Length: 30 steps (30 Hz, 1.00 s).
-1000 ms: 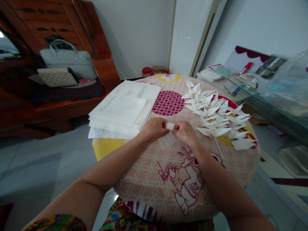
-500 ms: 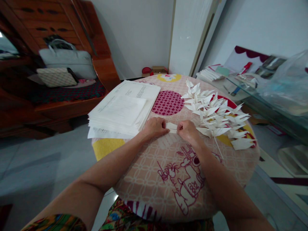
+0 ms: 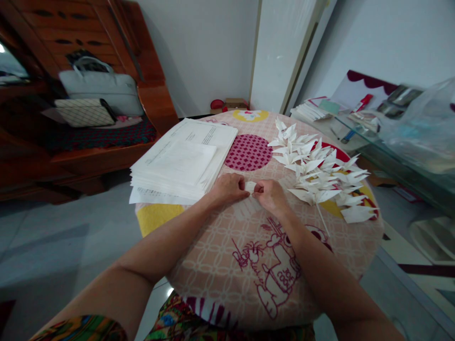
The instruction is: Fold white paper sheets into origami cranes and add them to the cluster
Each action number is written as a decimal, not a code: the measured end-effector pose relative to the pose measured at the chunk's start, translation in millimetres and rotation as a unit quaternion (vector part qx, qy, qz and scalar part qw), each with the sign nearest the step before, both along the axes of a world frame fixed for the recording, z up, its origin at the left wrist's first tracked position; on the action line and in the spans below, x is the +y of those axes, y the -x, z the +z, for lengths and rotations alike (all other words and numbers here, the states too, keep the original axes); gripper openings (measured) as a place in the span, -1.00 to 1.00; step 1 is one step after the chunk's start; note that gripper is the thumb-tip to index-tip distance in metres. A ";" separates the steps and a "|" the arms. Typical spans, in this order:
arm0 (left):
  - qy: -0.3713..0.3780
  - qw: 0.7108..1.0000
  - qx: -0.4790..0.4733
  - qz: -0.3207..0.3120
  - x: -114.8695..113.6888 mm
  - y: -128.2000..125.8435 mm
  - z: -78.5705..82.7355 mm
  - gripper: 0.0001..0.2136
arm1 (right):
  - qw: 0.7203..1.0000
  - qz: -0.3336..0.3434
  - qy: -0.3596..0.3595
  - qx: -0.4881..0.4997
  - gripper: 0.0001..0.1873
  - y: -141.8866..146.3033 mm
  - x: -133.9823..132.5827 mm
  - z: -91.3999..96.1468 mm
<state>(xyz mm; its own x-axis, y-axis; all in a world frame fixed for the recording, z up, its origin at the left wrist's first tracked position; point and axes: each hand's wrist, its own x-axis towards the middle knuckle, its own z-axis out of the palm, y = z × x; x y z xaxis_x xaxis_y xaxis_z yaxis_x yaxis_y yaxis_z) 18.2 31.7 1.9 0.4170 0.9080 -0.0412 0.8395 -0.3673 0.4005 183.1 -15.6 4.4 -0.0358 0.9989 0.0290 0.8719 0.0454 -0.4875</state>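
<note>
Both my hands rest on a round table (image 3: 220,265) covered with a pink patterned cloth. My left hand (image 3: 227,187) and my right hand (image 3: 270,195) are closed, pinching a small folded piece of white paper (image 3: 250,186) between them against the cloth. A thick stack of white printed sheets (image 3: 185,158) lies just left of my left hand. A pile of several folded white paper shapes (image 3: 320,173) lies to the right of my right hand.
A dark wooden bench (image 3: 71,142) with a grey bag (image 3: 99,90) and a checked bag (image 3: 83,112) stands at the left. A glass counter (image 3: 387,151) with papers, pens and a plastic bag runs along the right. Grey tiled floor surrounds the table.
My right hand slid right along the paper strip half a second ago, then came back left, so the hands are close together again on the small folded paper.
</note>
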 end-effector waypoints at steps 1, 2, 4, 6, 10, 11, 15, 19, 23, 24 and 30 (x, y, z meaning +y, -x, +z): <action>0.003 1.000 -0.004 -0.007 1.0 1.2 0.1 -0.81 | 1.000 -0.002 0.001 0.001 -0.99 -0.4 0.3 -0.5; 0.006 1.000 -0.008 -0.014 2.1 2.4 0.3 -0.82 | 1.000 -0.003 0.002 0.003 -0.99 -0.9 0.3 -0.8; 0.013 0.999 -0.019 -0.024 4.1 4.8 0.8 -0.85 | 1.000 -0.005 0.001 0.007 -0.98 -2.0 -0.1 -1.4; 0.023 0.999 -0.035 -0.035 5.8 6.6 1.1 -0.86 | 1.000 -0.005 -0.001 0.013 -0.96 -2.7 -0.8 -1.8; 0.047 0.995 -0.068 -0.046 8.2 9.6 1.4 -0.86 | 0.999 -0.005 -0.001 0.034 -0.94 -3.1 -2.0 -2.1; 0.054 0.995 -0.076 -0.047 8.8 10.8 1.7 -0.86 | 0.999 -0.007 0.002 0.039 -0.94 -3.1 -2.2 -2.0; 0.102 0.985 -0.121 -0.070 13.9 20.5 3.6 -0.81 | 0.999 -0.013 0.007 0.041 -0.95 -3.7 -2.5 -1.6; 0.127 0.968 -0.191 -0.106 19.5 29.1 3.3 -0.69 | 0.999 -0.004 -0.008 0.042 -0.93 -5.7 -1.8 -3.5; 0.032 0.974 -0.208 -0.085 15.9 19.7 -1.0 -0.63 | 0.999 0.005 -0.017 0.038 -0.95 -7.8 -0.6 -7.7; 0.011 0.980 -0.182 -0.082 13.7 15.3 -2.0 -0.62 | 0.999 0.006 -0.020 0.037 -0.95 -8.0 -0.6 -8.6; -0.030 0.998 -0.025 -0.047 5.4 0.3 0.6 -0.67 | 1.000 0.002 -0.017 0.025 -0.97 -6.9 -3.3 -7.6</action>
<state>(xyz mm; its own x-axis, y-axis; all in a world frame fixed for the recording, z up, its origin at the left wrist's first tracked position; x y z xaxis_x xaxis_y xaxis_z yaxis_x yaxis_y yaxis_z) 17.9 37.1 2.5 0.5010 0.8647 0.0349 0.7797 -0.4685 0.4153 190.0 -18.9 -3.2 -0.0382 0.9972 0.0642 0.8459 0.0664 -0.5292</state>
